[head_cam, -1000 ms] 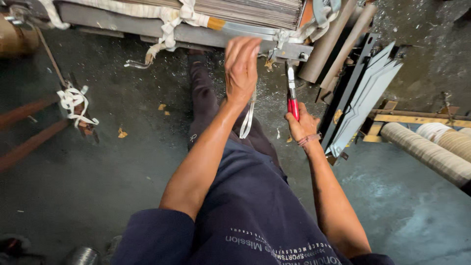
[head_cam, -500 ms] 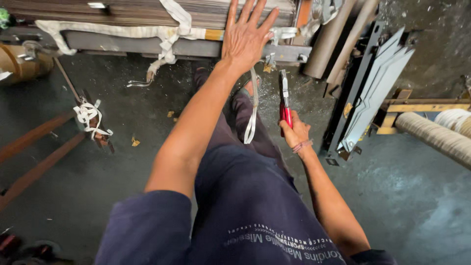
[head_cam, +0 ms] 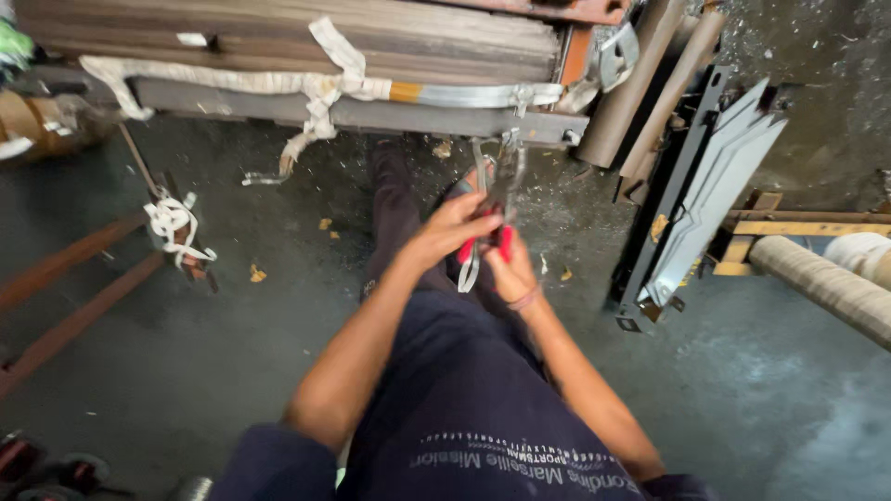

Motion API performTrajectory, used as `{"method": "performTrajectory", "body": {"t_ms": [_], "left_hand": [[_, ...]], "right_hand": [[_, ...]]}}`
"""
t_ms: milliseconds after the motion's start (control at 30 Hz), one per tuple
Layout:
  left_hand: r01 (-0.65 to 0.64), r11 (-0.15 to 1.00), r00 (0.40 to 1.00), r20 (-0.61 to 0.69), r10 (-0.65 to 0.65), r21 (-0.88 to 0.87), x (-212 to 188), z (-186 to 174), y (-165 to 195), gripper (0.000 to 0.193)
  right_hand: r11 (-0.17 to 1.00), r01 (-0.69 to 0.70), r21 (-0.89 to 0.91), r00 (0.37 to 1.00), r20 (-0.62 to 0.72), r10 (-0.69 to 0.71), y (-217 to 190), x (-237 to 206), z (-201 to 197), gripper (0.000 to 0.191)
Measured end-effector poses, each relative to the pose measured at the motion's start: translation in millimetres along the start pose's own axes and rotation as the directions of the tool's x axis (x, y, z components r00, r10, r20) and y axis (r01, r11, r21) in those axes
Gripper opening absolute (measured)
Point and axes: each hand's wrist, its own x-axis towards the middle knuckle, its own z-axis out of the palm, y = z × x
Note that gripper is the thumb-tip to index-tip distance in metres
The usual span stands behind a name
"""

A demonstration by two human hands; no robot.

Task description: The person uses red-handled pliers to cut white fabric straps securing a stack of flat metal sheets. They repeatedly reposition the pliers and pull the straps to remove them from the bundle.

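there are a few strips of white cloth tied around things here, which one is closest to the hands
The knotted white cloth strip on the long bundle of sheets ahead of both hands. The other white knot sits far left, on the rusty bars.

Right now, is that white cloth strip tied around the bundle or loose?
Tied: the strip is knotted across the bundle, its ends hanging down.

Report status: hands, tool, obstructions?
Both hands, left and right, grip red-handled pliers. Jaws at metal strap by bundle. Nothing blocking.
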Motion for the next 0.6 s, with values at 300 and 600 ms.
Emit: {"method": "performTrajectory", "body": {"t_ms": [300,600], "left_hand": [[0.013,0.265,0.845,-0.152,0.513,0.964,-53,-5,76,0.034],[-0.202,0.449,0.880,-0.041,0.474,0.871,-50,-27,77,0.032]], "right_hand": [[0.680,-0.186,0.709,0.978,0.071,0.194,-32,82,85,0.049],[0.660,-0.174,0.731,0.937,-0.084,0.340,-28,88,76,0.046]]}}
